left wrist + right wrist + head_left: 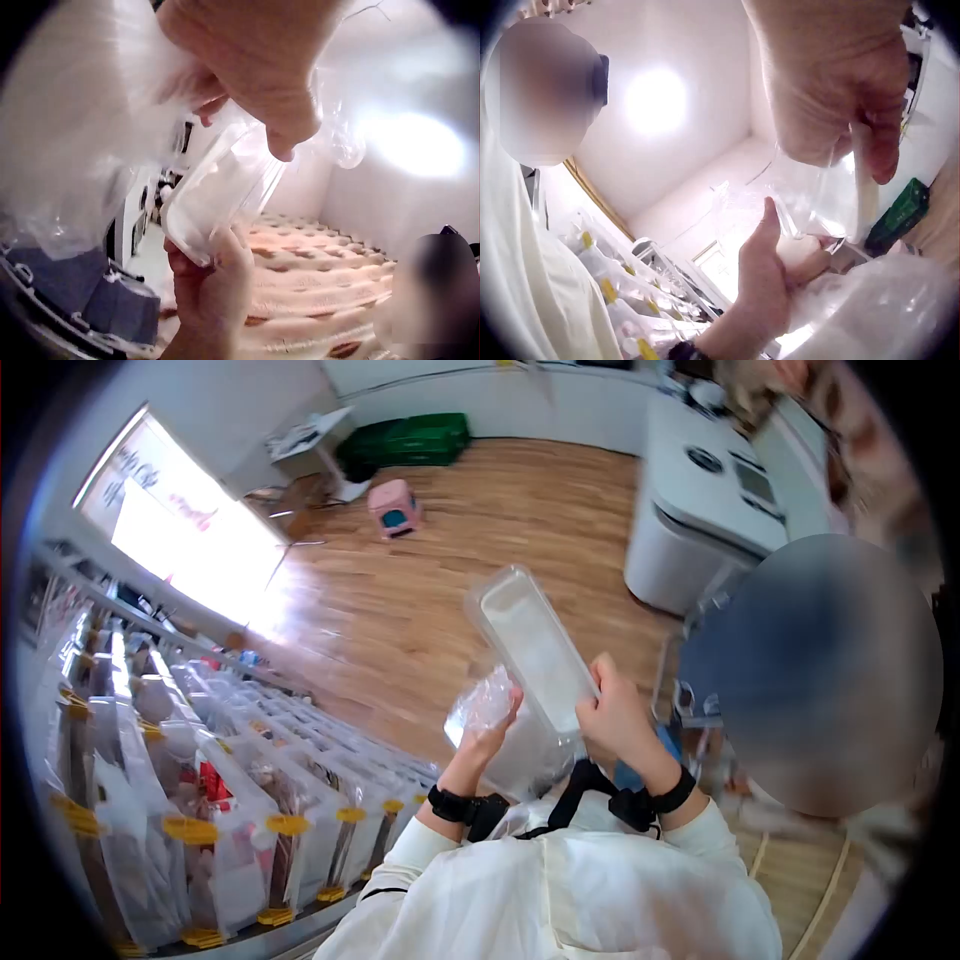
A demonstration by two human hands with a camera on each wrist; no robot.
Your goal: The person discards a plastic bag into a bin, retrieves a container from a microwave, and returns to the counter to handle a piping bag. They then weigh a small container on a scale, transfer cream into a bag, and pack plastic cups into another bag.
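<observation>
A long clear plastic tray with a pale inside is tilted in front of the body. My right hand pinches its near right edge, thumb on the rim. My left hand grips crumpled clear plastic film just left of the tray. More clear plastic hangs below, between the hands. In the left wrist view the right hand holds the tray by its end, and the plastic film spreads beside the left hand. The right wrist view shows the left hand with its thumb raised beside the tray.
Rows of clear bags with yellow clips fill a rack at the left. A white cabinet stands at the right, near a person in a blue cap. A pink stool and a green bundle are on the floor ahead.
</observation>
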